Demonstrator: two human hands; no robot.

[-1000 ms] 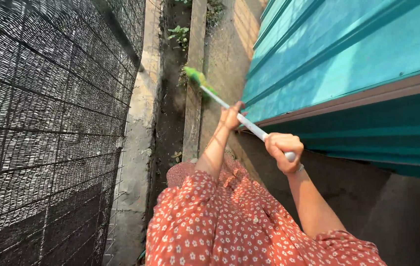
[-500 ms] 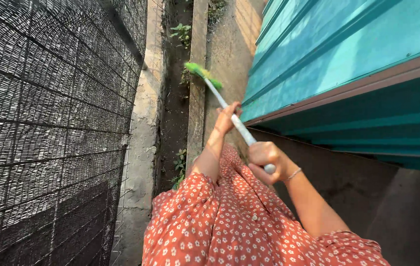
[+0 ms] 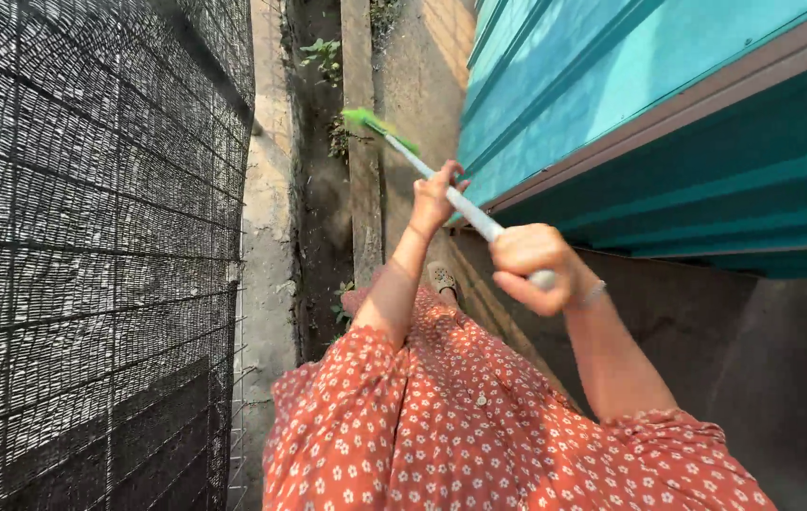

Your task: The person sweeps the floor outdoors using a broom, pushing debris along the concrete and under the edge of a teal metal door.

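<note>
A: Head view, item one?

B: Long-handled broom with a white tubular shaft (image 3: 441, 187) and a bright green bristle head (image 3: 365, 121). It slants from the person's chest down to the ground, the head resting at the edge of a narrow concrete kerb strip (image 3: 362, 189) beside a dark earth drainage channel (image 3: 320, 199).

A: Hands?

B: Left hand (image 3: 436, 197) is wrapped around the shaft midway along. Right hand (image 3: 534, 265) is closed in a fist over the upper end, a thin bracelet at its wrist. Both are gripping.

A: Handling notes?

B: Judged light and stiff: thin hollow-looking pole, small plastic head. The smooth shaft may slip in a loose grip. The bristles look soft and springy. Best held as shown, one hand at the top end and one lower for leverage.

A: Surroundings?

B: Black woven shade-mesh fence (image 3: 91, 246) on the left; teal corrugated metal wall (image 3: 611, 85) on the right; bare concrete path (image 3: 422, 85) between; small green weeds (image 3: 320, 52) in the channel; orange floral-print dress (image 3: 460, 426) in the foreground.
</note>
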